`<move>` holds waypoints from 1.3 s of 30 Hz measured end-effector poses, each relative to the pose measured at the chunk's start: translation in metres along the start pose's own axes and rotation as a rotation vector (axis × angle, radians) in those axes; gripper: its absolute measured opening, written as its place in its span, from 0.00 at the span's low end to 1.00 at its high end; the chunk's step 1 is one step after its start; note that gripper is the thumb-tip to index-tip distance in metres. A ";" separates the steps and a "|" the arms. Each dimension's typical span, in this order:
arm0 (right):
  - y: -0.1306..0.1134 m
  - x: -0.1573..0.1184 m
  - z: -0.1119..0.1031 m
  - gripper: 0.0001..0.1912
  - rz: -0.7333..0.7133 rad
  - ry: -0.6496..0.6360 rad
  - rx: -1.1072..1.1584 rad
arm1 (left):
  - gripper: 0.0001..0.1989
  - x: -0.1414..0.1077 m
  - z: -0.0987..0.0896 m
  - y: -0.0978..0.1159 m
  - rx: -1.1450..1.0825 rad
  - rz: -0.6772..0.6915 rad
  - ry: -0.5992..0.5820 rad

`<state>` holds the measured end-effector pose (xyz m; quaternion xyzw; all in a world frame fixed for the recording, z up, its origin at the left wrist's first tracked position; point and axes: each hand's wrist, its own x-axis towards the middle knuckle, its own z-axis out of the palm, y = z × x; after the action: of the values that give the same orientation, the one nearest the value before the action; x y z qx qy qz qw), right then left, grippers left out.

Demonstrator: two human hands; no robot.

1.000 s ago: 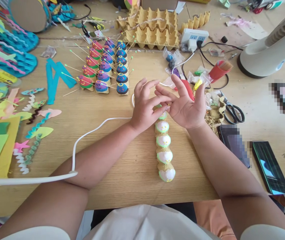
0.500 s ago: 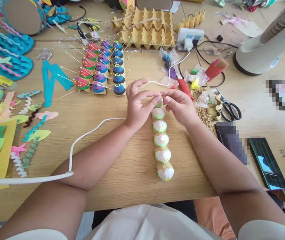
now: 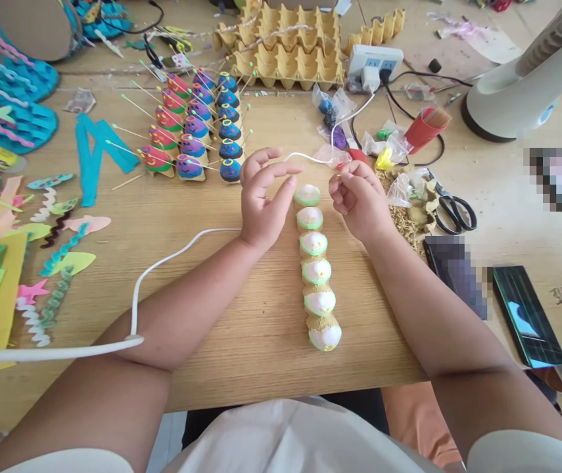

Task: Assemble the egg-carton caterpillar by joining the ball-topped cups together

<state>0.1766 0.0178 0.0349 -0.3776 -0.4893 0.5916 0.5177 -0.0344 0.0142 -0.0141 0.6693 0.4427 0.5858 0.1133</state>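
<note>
A strip cut from an egg carton lies lengthwise before me, its bumps capped with white, rimmed in light green and marked with small yellow dots. My left hand hovers left of the strip's far end, fingers apart and holding nothing. On the other side, my right hand is closed in a pinch, with a tiny yellow bit of clay showing at the fingertips. Neither hand touches the strip.
Painted egg-carton strips with pins stand at back left, near blue strips. Scissors, bagged clay, a power strip and a phone lie to the right. A white cable crosses my left arm.
My hands, together over the strip's far end before, have parted. The left fingers have spread and moved left; the right hand has drawn to the right, still pinching. The far bump is now uncovered.
</note>
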 end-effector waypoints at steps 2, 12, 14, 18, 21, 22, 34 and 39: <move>0.001 0.003 -0.003 0.27 0.007 0.041 0.001 | 0.14 0.000 0.000 -0.007 -0.039 -0.035 0.035; 0.016 0.004 -0.005 0.29 -0.104 0.082 -0.060 | 0.27 0.005 0.015 -0.016 -0.247 -0.205 0.128; 0.016 0.004 -0.005 0.28 -0.108 0.061 -0.058 | 0.26 0.006 0.017 -0.016 -0.274 -0.209 0.143; 0.018 0.004 -0.006 0.29 -0.100 0.047 -0.094 | 0.23 0.006 0.017 -0.010 -0.335 -0.174 0.187; 0.021 0.006 -0.007 0.32 -0.107 0.058 -0.141 | 0.24 0.006 0.017 -0.009 -0.360 -0.178 0.126; 0.023 0.006 -0.007 0.32 -0.119 0.065 -0.152 | 0.24 0.006 0.016 -0.009 -0.359 -0.183 0.101; 0.026 0.005 0.001 0.29 -0.156 0.085 -0.226 | 0.22 0.003 0.012 -0.003 -0.184 -0.018 0.023; 0.020 0.000 0.005 0.30 -0.178 0.053 -0.218 | 0.23 0.004 0.005 0.015 -0.038 -0.014 -0.086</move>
<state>0.1666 0.0173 0.0172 -0.4019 -0.5684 0.4766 0.5368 -0.0233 0.0095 -0.0027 0.6885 0.4309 0.5641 0.1489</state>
